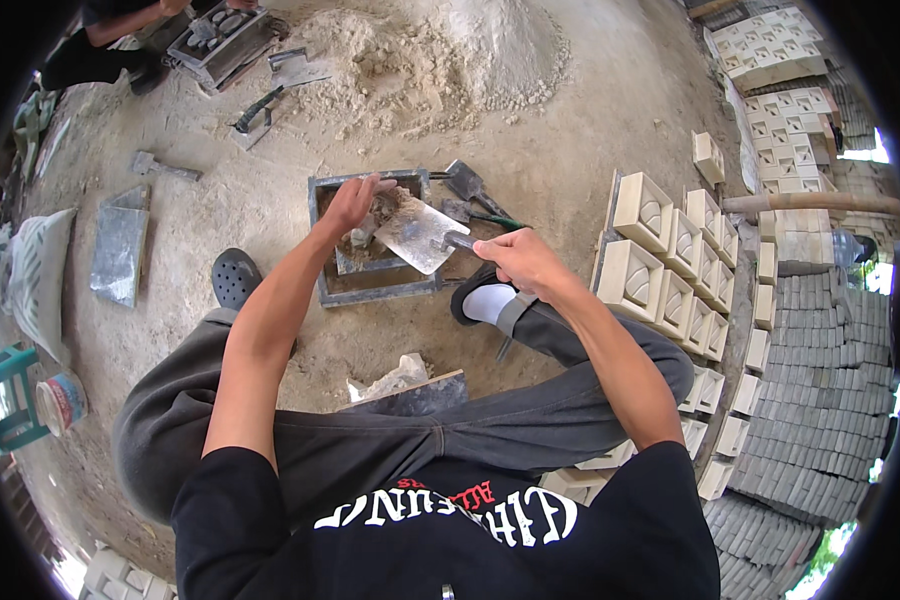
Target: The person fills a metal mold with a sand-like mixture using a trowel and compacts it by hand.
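My right hand (pixel 520 262) is closed round the handle of a trowel (pixel 425 238). Its flat, squarish metal blade slants over a rectangular metal mould (pixel 385 296) on the ground between my feet. Brown sandy mix (pixel 398 205) lies on the far left part of the blade. My left hand (pixel 355 203) is over the mould's left half, its fingers stretched out beside the mix; whether they touch it is hard to tell. Beneath, part of the mould's inside shows grey shaped pieces, partly hidden by my hand and the blade.
Two small tools (pixel 465 182) lie right of the mould. Pale patterned blocks (pixel 635 280) stand in rows at the right, near stacked grey tiles (pixel 810 380). Heaped sand (pixel 400 75) lies ahead. A hammer (pixel 165 166) and flat plate (pixel 120 245) are left. Another person works at a mould (pixel 220 60).
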The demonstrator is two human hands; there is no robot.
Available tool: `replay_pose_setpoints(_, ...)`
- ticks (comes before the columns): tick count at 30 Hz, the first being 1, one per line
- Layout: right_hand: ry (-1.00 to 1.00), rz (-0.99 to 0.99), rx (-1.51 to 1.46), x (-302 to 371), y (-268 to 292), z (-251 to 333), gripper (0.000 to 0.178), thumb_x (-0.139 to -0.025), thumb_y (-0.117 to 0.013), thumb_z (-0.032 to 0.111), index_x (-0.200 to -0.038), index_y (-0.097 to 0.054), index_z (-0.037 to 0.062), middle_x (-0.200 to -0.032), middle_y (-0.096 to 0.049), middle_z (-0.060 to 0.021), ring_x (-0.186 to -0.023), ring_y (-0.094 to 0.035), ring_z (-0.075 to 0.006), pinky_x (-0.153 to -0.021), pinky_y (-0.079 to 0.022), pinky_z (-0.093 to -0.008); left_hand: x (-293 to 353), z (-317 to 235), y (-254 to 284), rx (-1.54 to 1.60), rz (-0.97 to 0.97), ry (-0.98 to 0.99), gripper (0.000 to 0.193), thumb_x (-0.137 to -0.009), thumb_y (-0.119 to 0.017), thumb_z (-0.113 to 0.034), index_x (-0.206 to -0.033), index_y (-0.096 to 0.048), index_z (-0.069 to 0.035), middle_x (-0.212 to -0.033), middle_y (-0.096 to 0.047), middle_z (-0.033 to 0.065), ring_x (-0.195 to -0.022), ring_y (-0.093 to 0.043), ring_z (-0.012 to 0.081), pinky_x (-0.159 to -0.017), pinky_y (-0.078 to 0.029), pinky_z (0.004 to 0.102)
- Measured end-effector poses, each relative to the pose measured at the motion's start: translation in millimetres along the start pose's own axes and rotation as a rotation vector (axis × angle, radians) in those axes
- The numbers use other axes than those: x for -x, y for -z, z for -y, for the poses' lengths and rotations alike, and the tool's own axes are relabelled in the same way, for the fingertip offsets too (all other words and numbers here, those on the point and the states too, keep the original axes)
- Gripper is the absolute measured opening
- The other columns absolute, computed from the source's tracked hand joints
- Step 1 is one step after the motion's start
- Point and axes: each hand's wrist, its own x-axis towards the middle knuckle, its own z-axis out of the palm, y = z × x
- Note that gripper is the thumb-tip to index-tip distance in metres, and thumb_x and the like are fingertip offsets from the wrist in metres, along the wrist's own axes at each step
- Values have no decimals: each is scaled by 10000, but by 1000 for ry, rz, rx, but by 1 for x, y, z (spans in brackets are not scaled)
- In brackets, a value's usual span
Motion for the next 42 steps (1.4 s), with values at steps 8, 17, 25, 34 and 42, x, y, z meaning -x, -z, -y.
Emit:
replay_pose_setpoints(8, 114, -60, 395, 5, 14, -17, 358, -872, -613, 360, -758, -663, 25, -546, -534, -60, -484, -490, -176, -525, -400, -360, -28, -50, 27, 188, 265, 595, 477, -991, -383, -312, -872, -709, 16, -834, -692, 189, -732, -615, 327, -744, -470, 392)
replay_pose_setpoints(17, 186, -241, 501, 40, 4, -10, 346, -863, -609, 363, -1006, -705, 63, -642, -593, -145, -607, -584, -241, -620, -450, -360, -9, -71, -21, -429, 294, 143, 575, -935, -391, -293, -1352, -380, 103, -1460, -333, 257, -1395, -265, 362, -1156, -192, 446)
replay_pose_setpoints(25, 243, -256, 404, 45, -5, -41, 372, -850, -616, 350, -1036, -694, 37, -743, -640, -239, -746, -655, -379, -684, -491, -405, -7, -90, -21, -29, 451, 193, 594, -946, -388, -320, -1391, -338, 71, -1451, -340, 266, -1392, -263, 370, -1166, -167, 420)
replay_pose_setpoints(34, 269, -212, 366, 41, -14, -40, 344, -861, -619, 337, -1057, -688, 63, -784, -652, -217, -734, -661, -322, -683, -495, -359, -35, -75, -34, -443, 338, 45, 561, -992, -351, -381, -1366, -405, 33, -1447, -386, 207, -1375, -316, 334, -1153, -205, 424)
replay_pose_setpoints(42, 255, -176, 352, 41, -8, -40, 346, -859, -617, 327, -1055, -690, 52, -734, -644, -213, -675, -647, -319, -646, -486, -365, -36, -56, 27, -291, 369, 269, 568, -997, -328, -402, -1380, -391, 13, -1477, -332, 211, -1392, -281, 329, -1162, -184, 416)
